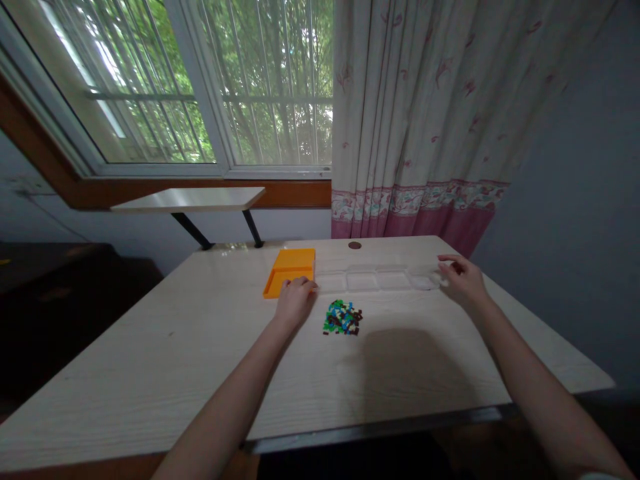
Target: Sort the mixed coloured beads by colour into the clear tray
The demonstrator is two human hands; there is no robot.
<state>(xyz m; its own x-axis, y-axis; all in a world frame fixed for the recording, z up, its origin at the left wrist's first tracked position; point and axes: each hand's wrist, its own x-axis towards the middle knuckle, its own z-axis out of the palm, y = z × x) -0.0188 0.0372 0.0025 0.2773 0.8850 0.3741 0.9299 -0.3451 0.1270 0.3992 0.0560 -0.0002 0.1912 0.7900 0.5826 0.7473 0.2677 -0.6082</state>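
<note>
Table (125, 373): pale wood-grain top, its near edge crossed by both forearms.
Raised shelf (200, 197): pale board on dark legs, at the back left of the tabletop.
Clear tray (363, 281): see-through compartments in a row, lying flat with the long axis running sideways between the hands; its left end is just beside the left hand, its right end just beside the right.
Orange box (296, 259): open, left of the clear tray, its near right corner partly covered by the left hand.
Left hand (297, 298): fingers curled down over the box's corner; whether they grasp it or only rest there, I cannot tell.
Right hand (461, 277): fingers bent toward the tray's right end; blurred, so I cannot tell whether anything is pinched.
Small-piece pile (343, 318): green, blue, dark brown and pale bits, heaped on the person's side of the tray near its left end; just right of the left hand, well apart from the right, so the left is nearer.
</note>
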